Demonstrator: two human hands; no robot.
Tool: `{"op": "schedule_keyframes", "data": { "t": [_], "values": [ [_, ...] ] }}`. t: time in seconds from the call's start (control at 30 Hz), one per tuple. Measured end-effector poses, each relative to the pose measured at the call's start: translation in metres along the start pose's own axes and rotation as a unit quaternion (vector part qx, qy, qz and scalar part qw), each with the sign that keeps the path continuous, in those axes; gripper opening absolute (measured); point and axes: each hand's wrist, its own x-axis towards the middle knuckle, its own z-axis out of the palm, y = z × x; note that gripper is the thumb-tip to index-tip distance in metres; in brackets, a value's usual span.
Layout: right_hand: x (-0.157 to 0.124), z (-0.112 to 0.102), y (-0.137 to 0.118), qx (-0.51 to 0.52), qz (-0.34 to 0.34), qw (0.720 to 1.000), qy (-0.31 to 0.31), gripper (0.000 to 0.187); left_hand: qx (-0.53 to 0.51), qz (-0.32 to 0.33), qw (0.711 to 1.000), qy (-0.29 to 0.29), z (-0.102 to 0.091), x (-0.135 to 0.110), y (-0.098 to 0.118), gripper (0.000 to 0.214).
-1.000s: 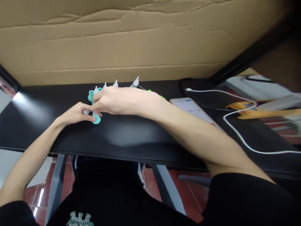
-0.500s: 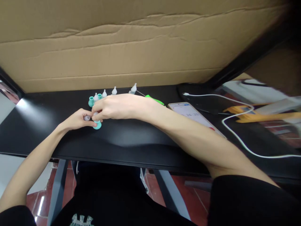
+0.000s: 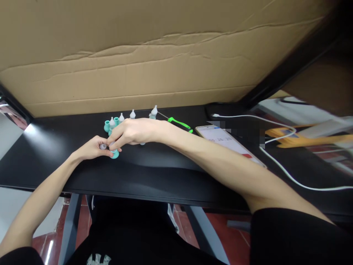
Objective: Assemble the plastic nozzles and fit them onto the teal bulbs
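Small teal bulbs with white pointed nozzles, like nasal aspirators, are before me. My left hand (image 3: 93, 148) is closed around the neck of one teal bulb (image 3: 114, 154), which stands upright low over the tabletop. From above, my right hand (image 3: 134, 131) pinches the whitish nozzle at the top of that same bulb; its fingers cover most of the nozzle. A loose translucent piece (image 3: 103, 146) shows among the left hand's fingers. Just behind the hands is an open teal bulb (image 3: 107, 126), beside several white nozzles, among them one nozzle (image 3: 132, 114) partly hidden by my right hand.
A green-and-black handled screwdriver (image 3: 179, 123) lies near the back, by another nozzle-topped bulb (image 3: 153, 112). To the right are a phone (image 3: 228, 141), a white cable (image 3: 278, 165) and a yellow item (image 3: 286, 138). A cardboard wall (image 3: 138, 81) rises behind the black table (image 3: 154, 173).
The view has tilted slightly, so everything sits lower in the picture. Both hands stay on the same bulb, the right fingers still pinching its top.
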Motion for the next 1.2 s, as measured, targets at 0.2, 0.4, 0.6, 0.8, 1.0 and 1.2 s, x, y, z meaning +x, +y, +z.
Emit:
{"op": "schedule_keyframes", "data": {
  "t": [0.2, 0.4, 0.6, 0.8, 1.0, 1.2],
  "values": [
    [-0.001, 0.013, 0.013, 0.049, -0.046, 0.996, 0.053, 0.046, -0.021, 0.01, 1.0, -0.018, -0.002, 0.002, -0.005, 0.029],
    [-0.001, 0.021, 0.018, 0.106, -0.04, 0.991, 0.071, 0.053, -0.03, 0.015, 0.999, -0.03, -0.004, 0.003, -0.007, 0.035],
    [0.003, 0.011, 0.006, 0.091, 0.001, 0.995, 0.033, 0.058, -0.033, 0.014, 0.999, -0.035, -0.005, 0.004, -0.008, 0.038],
    [0.012, 0.001, -0.012, -0.026, 0.045, 0.998, -0.021, 0.05, -0.013, 0.005, 0.999, -0.031, -0.01, 0.005, -0.003, 0.033],
    [0.003, -0.033, -0.036, -0.042, 0.111, 0.992, -0.05, 0.047, 0.019, 0.027, 0.998, 0.058, -0.022, -0.003, 0.005, 0.042],
    [-0.02, -0.058, -0.046, -0.102, 0.311, 0.944, -0.047, 0.02, 0.04, 0.108, 0.945, 0.307, -0.035, 0.002, -0.008, 0.033]
  ]
}}
